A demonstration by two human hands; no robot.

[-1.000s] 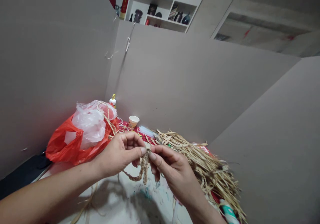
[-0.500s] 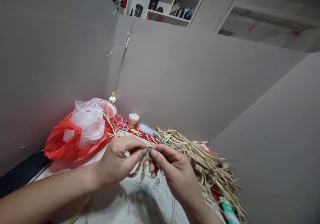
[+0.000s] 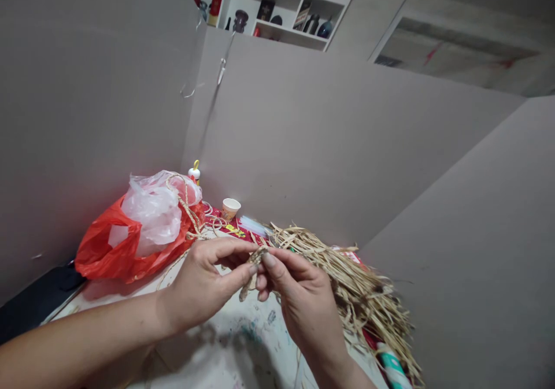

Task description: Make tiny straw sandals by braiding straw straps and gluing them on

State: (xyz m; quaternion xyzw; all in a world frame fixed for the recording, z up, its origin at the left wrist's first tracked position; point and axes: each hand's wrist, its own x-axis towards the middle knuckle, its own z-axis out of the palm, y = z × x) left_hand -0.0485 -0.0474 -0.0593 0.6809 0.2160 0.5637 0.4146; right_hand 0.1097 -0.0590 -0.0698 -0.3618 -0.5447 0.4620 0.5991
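Observation:
Between my two hands is a short braided straw cord (image 3: pixel 259 256), tan and bent, raised above the white tabletop (image 3: pixel 225 343). My left hand (image 3: pixel 203 276) pinches it between thumb and forefinger from the left. From the right, my right hand (image 3: pixel 299 296) grips it with thumb and fingers, its fingertips close to those of the left. A part of the braid hangs below the left thumb. The fingers hide much of the piece.
A bundle of dry straw (image 3: pixel 347 279) lies at the right, beside a green-and-white roll (image 3: pixel 392 366). On the left sits a red plastic bag (image 3: pixel 108 244) with a clear bag (image 3: pixel 156 210). A paper cup (image 3: pixel 230 208) stands near the wall.
The braid has turned between my fingers: two strands hung down before, and now it lies more slanted with a shorter part hanging. Both hands remain in nearly the same place.

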